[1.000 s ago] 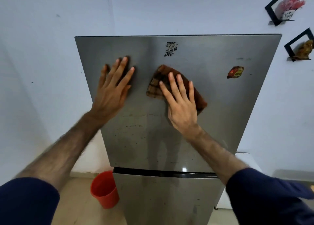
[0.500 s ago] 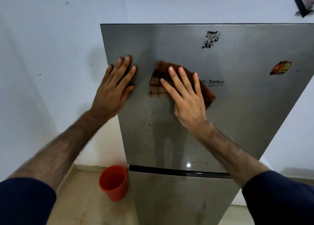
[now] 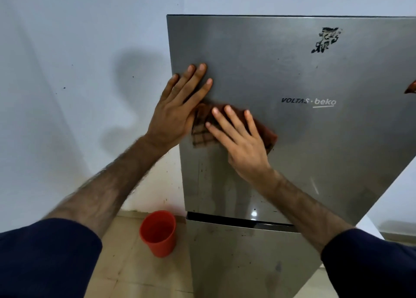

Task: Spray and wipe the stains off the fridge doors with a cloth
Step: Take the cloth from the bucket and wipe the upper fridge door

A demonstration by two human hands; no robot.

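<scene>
While the right hand (image 3: 242, 144) presses the cloth (image 3: 202, 128) flat-fingered against the upper door (image 3: 304, 140), the left hand (image 3: 177, 108) lies spread beside it at the door's left edge, its heel over the wall. Bare steel stretches rightward past the logo (image 3: 308, 101). A sticker (image 3: 410, 89) is cut off at right. Most of the cloth is hidden. A red cup (image 3: 158, 232) stands on the floor.

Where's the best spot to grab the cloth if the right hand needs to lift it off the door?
Probably pinch the cloth at its checked left corner, coming from below: that part lies exposed beyond the right hand, which presses the rest flat. The left hand crowds its upper edge.
</scene>
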